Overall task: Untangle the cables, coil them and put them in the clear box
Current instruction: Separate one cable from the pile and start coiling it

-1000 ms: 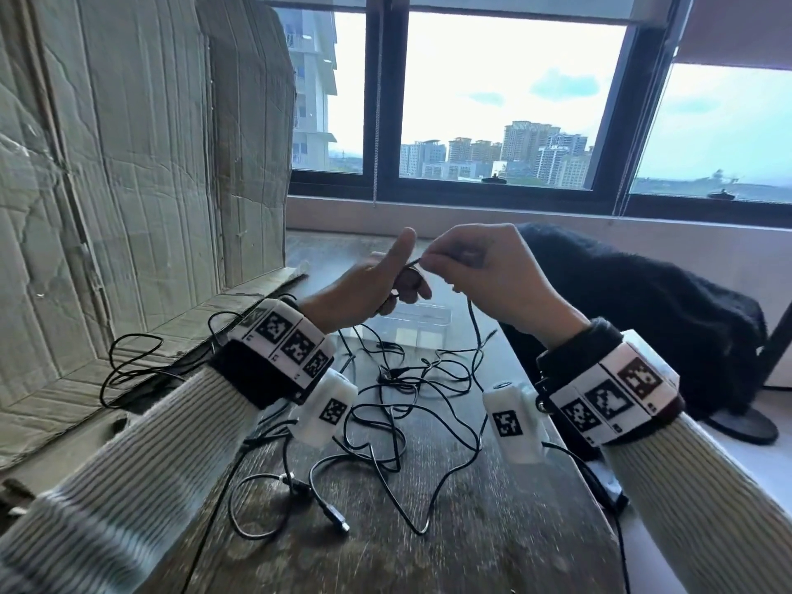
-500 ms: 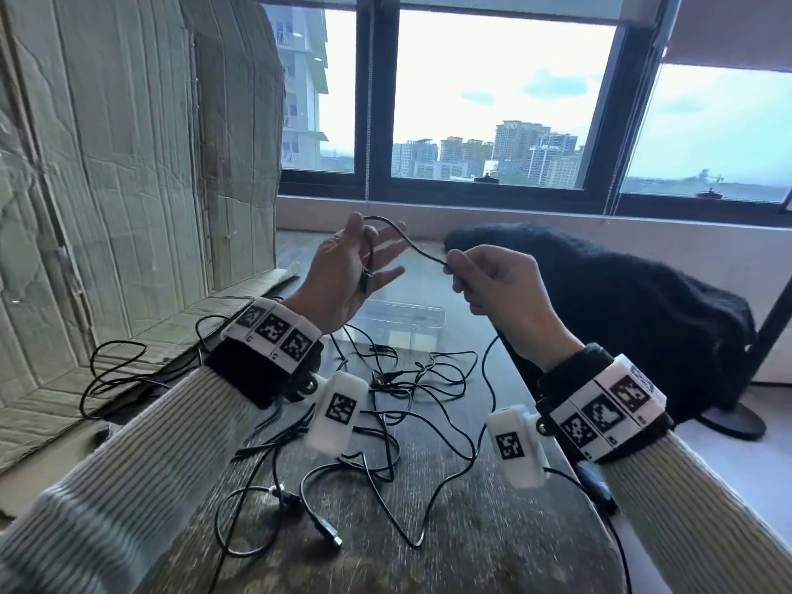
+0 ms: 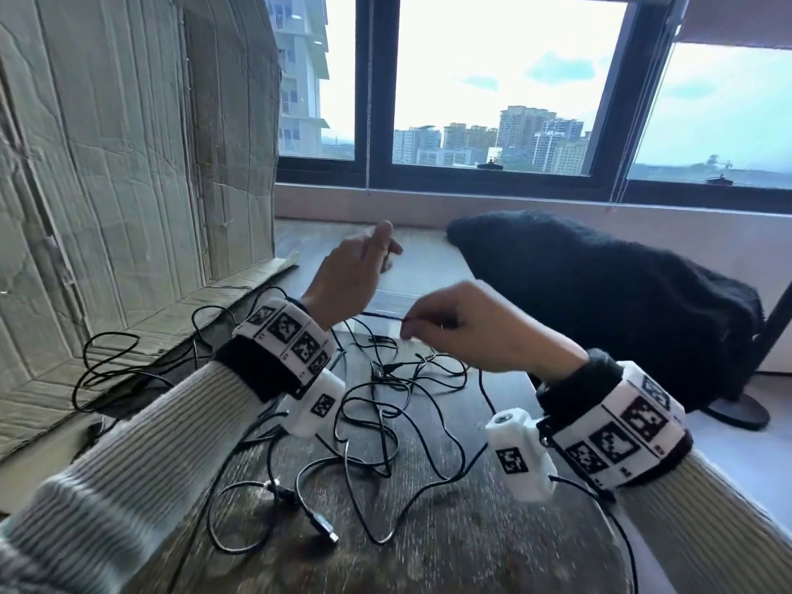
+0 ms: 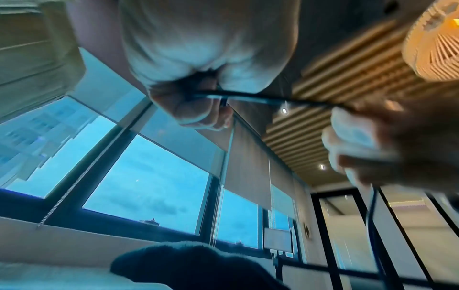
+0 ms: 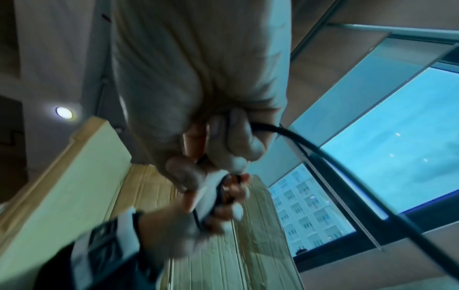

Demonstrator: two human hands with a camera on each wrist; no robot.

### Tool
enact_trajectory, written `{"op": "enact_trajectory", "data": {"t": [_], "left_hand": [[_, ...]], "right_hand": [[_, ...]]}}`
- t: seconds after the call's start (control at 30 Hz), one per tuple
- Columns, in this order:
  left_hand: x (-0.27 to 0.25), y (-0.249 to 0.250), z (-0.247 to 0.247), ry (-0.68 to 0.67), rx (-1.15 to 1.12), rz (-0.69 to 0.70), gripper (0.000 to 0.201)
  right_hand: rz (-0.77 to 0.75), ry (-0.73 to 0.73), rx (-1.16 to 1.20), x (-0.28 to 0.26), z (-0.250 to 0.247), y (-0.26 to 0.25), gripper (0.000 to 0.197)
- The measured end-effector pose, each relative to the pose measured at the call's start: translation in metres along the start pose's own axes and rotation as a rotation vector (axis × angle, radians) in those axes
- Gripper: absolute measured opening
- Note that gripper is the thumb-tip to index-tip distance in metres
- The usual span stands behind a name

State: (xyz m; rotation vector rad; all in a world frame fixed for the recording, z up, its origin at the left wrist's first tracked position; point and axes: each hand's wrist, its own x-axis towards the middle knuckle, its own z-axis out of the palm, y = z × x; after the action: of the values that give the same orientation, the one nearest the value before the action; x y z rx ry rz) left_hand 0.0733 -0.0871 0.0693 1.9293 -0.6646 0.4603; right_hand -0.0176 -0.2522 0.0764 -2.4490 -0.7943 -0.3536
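Observation:
A heap of tangled thin black cables [image 3: 377, 413] lies on the dark wooden table [image 3: 428, 550]. Both hands are raised above it with one black cable [image 3: 381, 315] stretched taut between them. My left hand [image 3: 355, 272] has that cable looped round its fingers, as the right wrist view shows [image 5: 218, 196]. My right hand [image 3: 471, 332] pinches the cable [image 4: 261, 99] between thumb and fingertips, and the rest hangs down from it to the heap. The clear box [image 3: 396, 298] stands on the table behind the hands, mostly hidden by them.
A large creased cardboard sheet [image 3: 128, 165] stands along the left, with a cable loop [image 3: 111, 362] lying on its flap. A black fleece garment [image 3: 600, 293] lies at the right by a dark stand base [image 3: 737, 411]. A USB plug [image 3: 323, 527] lies near the table front.
My left hand has turned palm away with the cable wound on it. My right hand has dropped lower and drawn the cable straight between the hands.

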Motion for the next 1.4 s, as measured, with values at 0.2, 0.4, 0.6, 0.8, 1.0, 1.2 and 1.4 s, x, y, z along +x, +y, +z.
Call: {"op": "enact_trajectory", "data": {"t": [0.2, 0.4, 0.6, 0.8, 1.0, 1.2, 1.4], "left_hand": [[-0.017, 0.014, 0.011, -0.343, -0.182, -0.116, 0.074], [-0.02, 0.019, 0.012, -0.422, -0.411, -0.137, 0.039], [-0.012, 0.017, 0.006, -0.096, -0.88, -0.294, 0.043], [0.002, 0.021, -0.002, 0.083, -1.165, -0.343, 0.047], [0.002, 0.022, 0.005, 0.17, -0.814, -0.357, 0.028], [-0.006, 0.004, 0.005, -0.103, 0.123, 0.065, 0.05], [-0.019, 0.016, 0.007, -0.405, -0.172, -0.108, 0.062]], "right_hand": [[0.014, 0.353, 0.111, 0.017, -0.016, 0.02, 0.011], [0.213, 0.493, 0.451, 0.015, -0.011, 0.04, 0.021], [0.289, 0.451, 0.712, 0.003, 0.001, 0.044, 0.005], [0.338, 0.264, 0.539, -0.002, 0.026, 0.034, 0.015], [0.12, -0.13, 0.263, -0.004, 0.03, 0.011, 0.02], [0.001, 0.026, 0.116, 0.003, -0.001, -0.005, 0.015], [0.196, 0.401, 0.336, 0.016, -0.011, 0.017, 0.015]]}}
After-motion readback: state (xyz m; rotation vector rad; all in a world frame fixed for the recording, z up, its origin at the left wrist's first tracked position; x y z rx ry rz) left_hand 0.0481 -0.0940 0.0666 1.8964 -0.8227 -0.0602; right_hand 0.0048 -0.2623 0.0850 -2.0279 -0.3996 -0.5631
